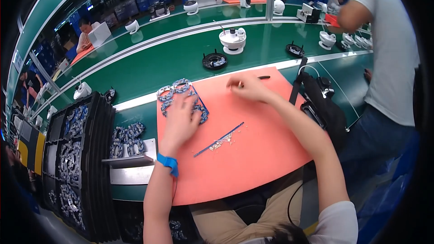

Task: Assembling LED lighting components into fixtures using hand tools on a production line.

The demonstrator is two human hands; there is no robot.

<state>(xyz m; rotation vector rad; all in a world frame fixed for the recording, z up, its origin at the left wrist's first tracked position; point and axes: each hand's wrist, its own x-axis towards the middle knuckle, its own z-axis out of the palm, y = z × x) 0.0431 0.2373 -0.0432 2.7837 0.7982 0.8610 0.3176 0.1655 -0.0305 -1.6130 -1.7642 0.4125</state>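
My left hand (181, 119), a blue strap on its wrist, reaches over a panel of blue ring-shaped circuit boards (199, 110) on the salmon-coloured mat (253, 153). Its fingers are spread and slightly blurred, and they cover part of the boards. To the right, my right hand (251, 88) hovers above the mat with its fingers drawn together. Anything between those fingertips is too small to make out. A slim black tool end (264, 77) shows just behind this hand; its other part is hidden. Nearer me lie a narrow blue strip (219, 139) and several small pale pieces (220, 143).
Black trays of boards (72, 162) are stacked at left, beside a metal holder (131, 158) with more ring boards. Beyond the mat, a green conveyor (172, 74) carries a white round housing (233, 40) and black bases (214, 60). A black bag-like item (321, 101) and another person (384, 49) are at right.
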